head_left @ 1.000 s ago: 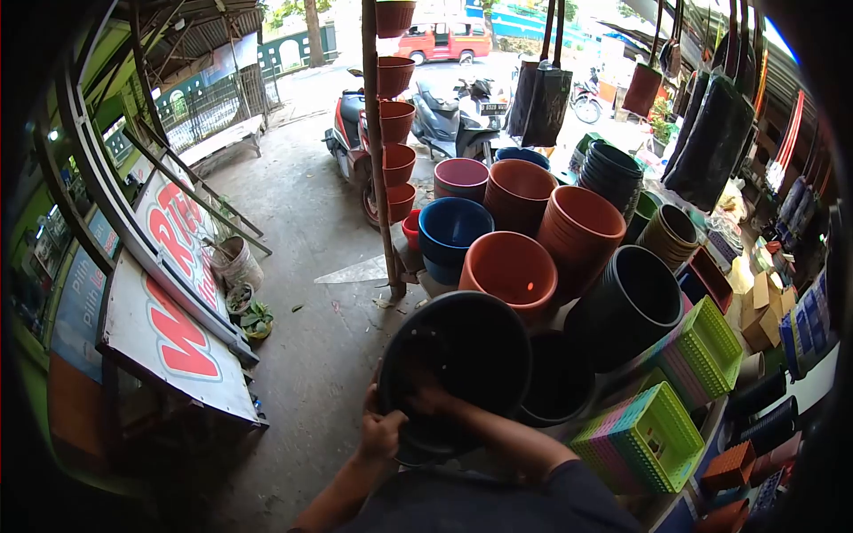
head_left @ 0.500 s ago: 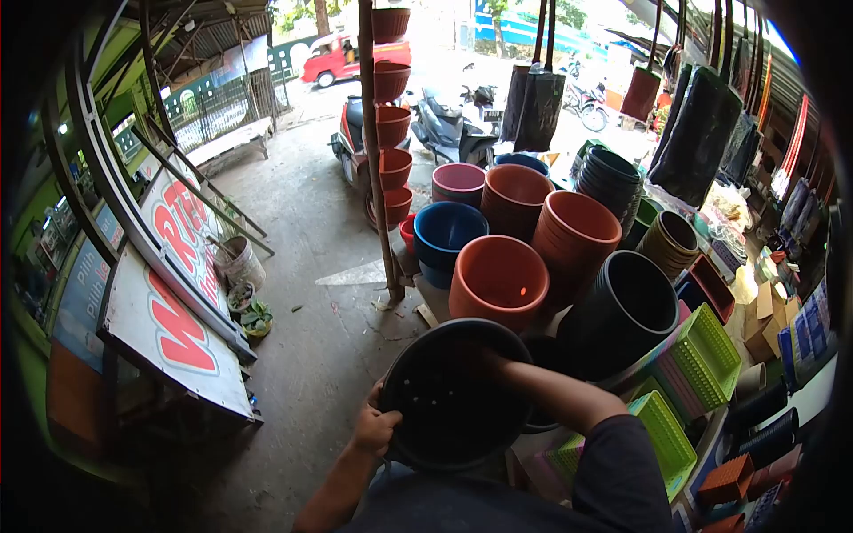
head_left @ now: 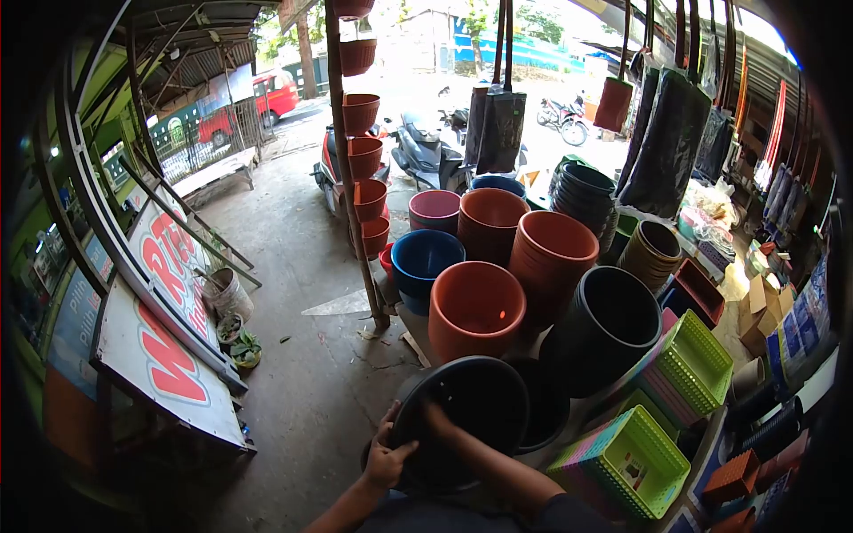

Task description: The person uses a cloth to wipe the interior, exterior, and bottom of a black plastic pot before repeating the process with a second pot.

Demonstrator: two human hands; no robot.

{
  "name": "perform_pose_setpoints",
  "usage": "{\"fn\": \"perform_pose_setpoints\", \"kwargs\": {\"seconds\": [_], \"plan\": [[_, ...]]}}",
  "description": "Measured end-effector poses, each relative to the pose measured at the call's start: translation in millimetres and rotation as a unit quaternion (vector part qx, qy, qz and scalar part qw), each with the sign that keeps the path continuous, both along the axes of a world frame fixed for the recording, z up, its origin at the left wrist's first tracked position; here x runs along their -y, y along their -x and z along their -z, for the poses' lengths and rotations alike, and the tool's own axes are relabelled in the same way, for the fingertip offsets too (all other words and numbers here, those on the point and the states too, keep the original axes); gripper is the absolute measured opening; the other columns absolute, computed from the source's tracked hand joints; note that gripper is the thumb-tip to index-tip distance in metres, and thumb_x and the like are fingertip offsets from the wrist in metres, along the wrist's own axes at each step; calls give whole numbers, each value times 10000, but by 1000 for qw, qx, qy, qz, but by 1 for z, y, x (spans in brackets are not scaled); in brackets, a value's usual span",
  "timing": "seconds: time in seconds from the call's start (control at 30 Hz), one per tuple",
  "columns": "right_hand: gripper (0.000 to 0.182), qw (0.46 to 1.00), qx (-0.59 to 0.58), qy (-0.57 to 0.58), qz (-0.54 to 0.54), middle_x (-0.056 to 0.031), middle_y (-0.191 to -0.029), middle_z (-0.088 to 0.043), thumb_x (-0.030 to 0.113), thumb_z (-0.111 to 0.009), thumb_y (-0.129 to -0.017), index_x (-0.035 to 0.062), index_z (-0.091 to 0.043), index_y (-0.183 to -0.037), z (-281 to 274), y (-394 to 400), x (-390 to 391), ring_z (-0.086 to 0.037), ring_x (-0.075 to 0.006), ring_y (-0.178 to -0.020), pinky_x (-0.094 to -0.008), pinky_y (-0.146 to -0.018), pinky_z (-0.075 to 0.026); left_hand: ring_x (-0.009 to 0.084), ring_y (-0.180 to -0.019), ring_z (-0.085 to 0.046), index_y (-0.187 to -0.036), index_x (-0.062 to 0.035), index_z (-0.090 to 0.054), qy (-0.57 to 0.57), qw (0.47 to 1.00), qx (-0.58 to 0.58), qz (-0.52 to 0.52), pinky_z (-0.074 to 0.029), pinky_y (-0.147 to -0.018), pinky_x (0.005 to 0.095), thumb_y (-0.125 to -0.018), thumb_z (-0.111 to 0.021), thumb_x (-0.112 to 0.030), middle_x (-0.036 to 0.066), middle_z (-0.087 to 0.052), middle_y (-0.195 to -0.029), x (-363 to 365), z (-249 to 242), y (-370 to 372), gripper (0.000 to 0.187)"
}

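Observation:
A large black plastic pot is held tilted at the front of my body, its mouth turned up towards me. My left hand is closed on its left rim, thumb on the inner side. My right hand reaches inside, near the inner left wall; its fingers are dark and blurred, so their pose cannot be made out. A few small pale holes show in the pot near this hand. Just right of it stands another black pot.
Beyond stand an orange pot, a blue pot and a stack of black pots. Green baskets lie to the right. A wooden post with hanging pots rises ahead. A white sign board leans at left.
My right hand has moved left across the inside of the pot, which has shifted and tilted. The view has turned slightly, and the red vehicle on the road has moved left.

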State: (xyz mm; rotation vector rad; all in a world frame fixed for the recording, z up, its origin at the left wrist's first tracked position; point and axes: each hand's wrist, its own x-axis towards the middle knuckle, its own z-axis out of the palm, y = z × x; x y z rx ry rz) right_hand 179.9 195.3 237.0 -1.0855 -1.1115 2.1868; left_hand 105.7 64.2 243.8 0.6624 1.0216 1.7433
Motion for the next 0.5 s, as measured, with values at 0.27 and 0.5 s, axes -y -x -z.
{"fn": "perform_pose_setpoints", "kwargs": {"seconds": [0.27, 0.5], "plan": [[682, 899, -262, 109, 334, -167, -1260, -595, 556, -380, -985, -29, -511, -1309, -13, -36, -38, -576, -312, -1152, -403, -1086, -379, 119, -999, -613, -1222, -74, -576, 40, 991, 125, 16, -495, -882, 270, -952, -586, -35, 24, -658, -1103, -3, -18, -27, 273], [660, 958, 176, -7, -225, -234, -1390, -485, 504, -434, -978, 22, -419, -1429, -60, -46, 33, -441, -272, -1297, -347, -1083, -332, 127, -898, -643, -1117, -79, -635, 36, 992, 119, -35, -527, -795, 281, -930, -634, -81, 30, -681, -993, -32, -7, -3, 187]]}}
